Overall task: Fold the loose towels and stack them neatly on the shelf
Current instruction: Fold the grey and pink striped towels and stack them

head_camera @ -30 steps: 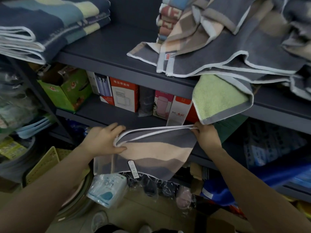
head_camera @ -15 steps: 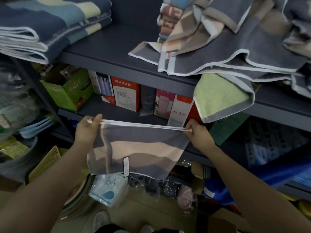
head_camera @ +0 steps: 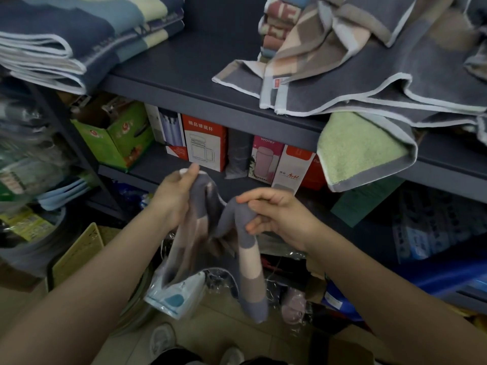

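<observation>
A grey and beige towel (head_camera: 247, 248) is held up in front of the shelf (head_camera: 184, 75), gripped at the top by both hands. The left hand (head_camera: 174, 196) is pinched on 1 corner, the right hand (head_camera: 276, 212) is closed round the other, and the 2 are close together, so the cloth sags between them and hangs in 2 folds. Folded blue towels (head_camera: 79, 35) are stacked at the shelf's left; loose grey towels (head_camera: 369, 69) are heaped at its right, a green one (head_camera: 361, 151) drooping over the edge. Boxed cups (head_camera: 205, 146) are lined up on the shelf below.
</observation>
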Demonstrator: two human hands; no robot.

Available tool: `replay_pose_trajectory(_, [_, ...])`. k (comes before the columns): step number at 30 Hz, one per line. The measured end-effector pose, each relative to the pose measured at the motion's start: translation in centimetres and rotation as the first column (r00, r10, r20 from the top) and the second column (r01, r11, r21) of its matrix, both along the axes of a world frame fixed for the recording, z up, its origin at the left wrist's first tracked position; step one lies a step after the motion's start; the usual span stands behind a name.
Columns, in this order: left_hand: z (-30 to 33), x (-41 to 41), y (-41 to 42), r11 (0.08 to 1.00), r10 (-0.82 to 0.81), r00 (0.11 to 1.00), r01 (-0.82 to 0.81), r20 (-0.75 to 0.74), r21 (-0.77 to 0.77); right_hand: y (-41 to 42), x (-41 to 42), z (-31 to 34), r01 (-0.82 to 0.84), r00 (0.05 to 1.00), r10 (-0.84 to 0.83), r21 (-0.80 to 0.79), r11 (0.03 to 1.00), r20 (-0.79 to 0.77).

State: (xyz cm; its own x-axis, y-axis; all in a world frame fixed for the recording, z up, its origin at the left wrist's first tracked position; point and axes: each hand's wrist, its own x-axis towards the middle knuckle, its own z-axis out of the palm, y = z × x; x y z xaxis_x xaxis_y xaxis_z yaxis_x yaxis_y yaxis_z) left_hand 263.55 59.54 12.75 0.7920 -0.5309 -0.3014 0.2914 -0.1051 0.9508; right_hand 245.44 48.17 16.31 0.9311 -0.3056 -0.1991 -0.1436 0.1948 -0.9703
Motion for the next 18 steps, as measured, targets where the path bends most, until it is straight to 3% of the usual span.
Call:
replay_pose_trajectory(5, [2.4, -5.0, -0.5, 0.955, -0.190, 0.982, 0.186, 0.003, -0.229, 1.3, 1.0, 1.4, 0.035, 0.993, -0.038, 0.030, 0.999, 0.114])
replay_pose_trajectory(9, [2.3, -6.0, 0.0, 0.934, -0.215, 0.976, 0.198, -0.026, -0.298, 0.9, 1.3, 2.3, 0.106, 0.991, -0.080, -0.266, 0.958, 0.106])
replay_pose_trajectory(13, [2.0, -5.9, -0.1, 0.956, -0.208, 0.970, 0.228, 0.124, -0.182, 0.9, 1.3, 1.7, 0.217, 0.976, -0.150, -0.621, 0.754, 0.159])
replay_pose_trajectory(16, [2.1, -5.1, -0.1, 0.983, -0.047, 0.995, 0.063, 0.093, -0.174, 0.6, 0.9, 1.1, 0.126, 0.990, -0.014, -0.862, 0.492, 0.137])
replay_pose_trajectory(18, [2.2, -5.0, 0.0, 0.986, -0.002, 0.994, 0.021, 0.114, -0.165, 0.8, 0.6, 1.1, 0.062, 0.988, 0.100, -0.888, 0.455, 0.120])
